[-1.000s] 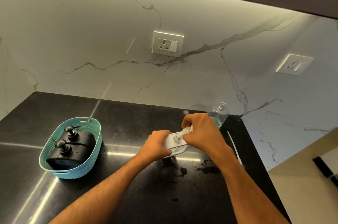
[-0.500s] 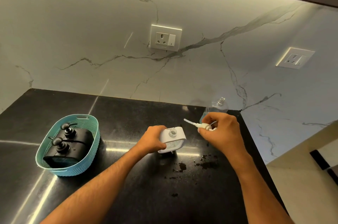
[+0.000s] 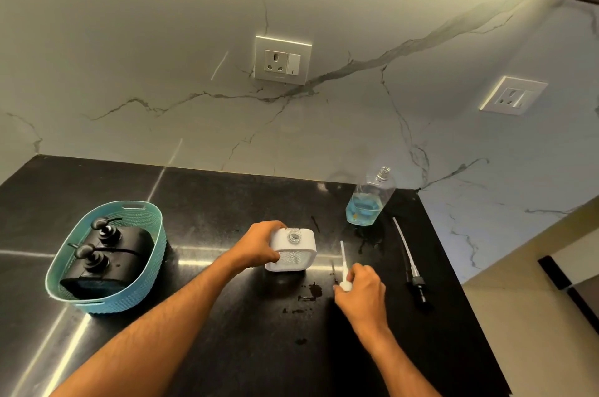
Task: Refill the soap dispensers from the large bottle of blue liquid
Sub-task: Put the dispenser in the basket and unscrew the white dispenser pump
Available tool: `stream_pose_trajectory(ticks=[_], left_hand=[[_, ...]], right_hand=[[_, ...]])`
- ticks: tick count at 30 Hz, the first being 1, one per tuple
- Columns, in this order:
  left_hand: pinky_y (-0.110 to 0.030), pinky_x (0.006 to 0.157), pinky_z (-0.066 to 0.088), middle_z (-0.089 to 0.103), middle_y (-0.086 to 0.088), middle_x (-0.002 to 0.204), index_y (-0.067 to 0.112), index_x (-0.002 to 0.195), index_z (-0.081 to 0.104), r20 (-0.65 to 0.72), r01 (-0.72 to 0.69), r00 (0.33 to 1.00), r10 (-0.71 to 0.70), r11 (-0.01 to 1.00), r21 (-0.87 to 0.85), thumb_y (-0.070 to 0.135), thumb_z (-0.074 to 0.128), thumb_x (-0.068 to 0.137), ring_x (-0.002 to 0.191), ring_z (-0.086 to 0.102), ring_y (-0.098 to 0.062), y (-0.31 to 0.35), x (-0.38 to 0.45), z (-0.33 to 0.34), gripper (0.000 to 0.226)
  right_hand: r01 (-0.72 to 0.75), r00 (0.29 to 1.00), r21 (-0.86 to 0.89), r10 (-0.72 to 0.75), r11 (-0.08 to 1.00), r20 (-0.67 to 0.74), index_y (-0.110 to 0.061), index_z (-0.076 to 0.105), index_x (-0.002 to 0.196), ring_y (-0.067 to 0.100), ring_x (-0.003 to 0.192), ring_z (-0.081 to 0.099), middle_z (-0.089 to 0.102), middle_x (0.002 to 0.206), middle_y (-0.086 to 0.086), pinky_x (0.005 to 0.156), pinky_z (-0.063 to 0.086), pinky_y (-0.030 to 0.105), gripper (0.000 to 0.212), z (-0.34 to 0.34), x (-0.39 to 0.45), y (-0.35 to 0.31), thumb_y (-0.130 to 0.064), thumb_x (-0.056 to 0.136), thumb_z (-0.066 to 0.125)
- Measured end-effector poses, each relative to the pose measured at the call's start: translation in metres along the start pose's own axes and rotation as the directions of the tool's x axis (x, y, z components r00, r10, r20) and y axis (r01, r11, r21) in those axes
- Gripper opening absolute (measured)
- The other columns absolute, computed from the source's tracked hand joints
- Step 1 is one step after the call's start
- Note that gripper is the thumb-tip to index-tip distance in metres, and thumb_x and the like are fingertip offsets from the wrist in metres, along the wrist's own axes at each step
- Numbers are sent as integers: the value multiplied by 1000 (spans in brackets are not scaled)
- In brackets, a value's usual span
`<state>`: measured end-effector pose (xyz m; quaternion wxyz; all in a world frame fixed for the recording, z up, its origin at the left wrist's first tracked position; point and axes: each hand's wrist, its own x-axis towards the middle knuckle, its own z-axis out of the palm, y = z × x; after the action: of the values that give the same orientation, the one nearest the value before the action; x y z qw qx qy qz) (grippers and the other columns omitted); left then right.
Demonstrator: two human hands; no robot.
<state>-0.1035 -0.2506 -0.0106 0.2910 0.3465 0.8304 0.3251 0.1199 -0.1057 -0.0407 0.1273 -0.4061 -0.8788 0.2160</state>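
Note:
A white square soap dispenser [image 3: 293, 250] stands on the black counter with its neck uncovered. My left hand [image 3: 259, 247] grips its left side. My right hand [image 3: 361, 293] holds the white pump head [image 3: 344, 270], low over the counter just right of the dispenser, its tube pointing away from me. The large clear bottle [image 3: 369, 199] stands uncapped at the back right with blue liquid in its lower part. Two black dispensers [image 3: 107, 254] lie in a teal basket [image 3: 129, 296] on the left.
A black pump with a long tube [image 3: 410, 263] lies on the counter right of my right hand, near the counter's right edge. Dark wet spots [image 3: 311, 293] mark the counter in front of the white dispenser. Wall sockets [image 3: 282, 60] sit on the marble backsplash.
My right hand unscrewed the white pump from the dispenser, lifted it out, and has lowered it to the counter on the right. My left hand kept hold of the dispenser.

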Motion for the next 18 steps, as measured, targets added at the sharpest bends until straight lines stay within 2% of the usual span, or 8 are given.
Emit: stream_pose_trajectory(ticks=[4,6,8,9,16,18], left_hand=[[-39,103,54,61,-3,132,17,128,60,-9,5,1000,-5,1000,-2,-4,78,79,123,57,-17,-4,1,1,56],[-30,93,56,61,0,128,20,125,59,-22,0,1000,0,1000,-3,-3,80,78,118,57,-13,-7,2,2,56],[-16,78,53,60,6,121,24,122,58,-23,-13,1000,13,1000,-9,-2,82,75,113,57,-10,-9,2,2,59],[-14,76,50,59,8,120,25,122,57,-21,-13,1000,13,1000,-10,-1,83,74,111,57,-10,-10,2,2,60],[-28,92,53,62,5,126,27,120,56,-72,9,997,-12,999,-37,10,88,74,113,59,-11,-18,5,13,59],[-28,92,54,63,5,125,28,118,57,-90,9,996,-13,999,-41,12,89,74,112,59,-10,-19,5,13,56]], right_hand=[[-6,999,-3,6,1000,31,-25,47,81,14,79,54,51,88,-6,69,37,20,43,12,-2,7,-26,70,88],[0,999,3,0,1000,43,-26,46,86,14,82,54,51,91,-6,71,37,21,45,16,-2,10,-27,70,88],[2,999,7,-3,1000,52,-26,48,91,12,85,54,52,95,-7,72,38,20,44,18,-2,12,-29,72,88],[2,999,5,-2,1000,54,-25,50,94,13,87,55,52,97,-6,72,39,20,43,19,-2,13,-30,72,87],[20,997,7,-20,1000,70,-26,52,107,14,96,57,51,104,-7,77,42,19,47,24,1,17,-35,75,85],[24,997,3,-25,1000,74,-24,52,109,16,98,58,53,105,-5,79,46,21,47,24,2,19,-37,76,84]])
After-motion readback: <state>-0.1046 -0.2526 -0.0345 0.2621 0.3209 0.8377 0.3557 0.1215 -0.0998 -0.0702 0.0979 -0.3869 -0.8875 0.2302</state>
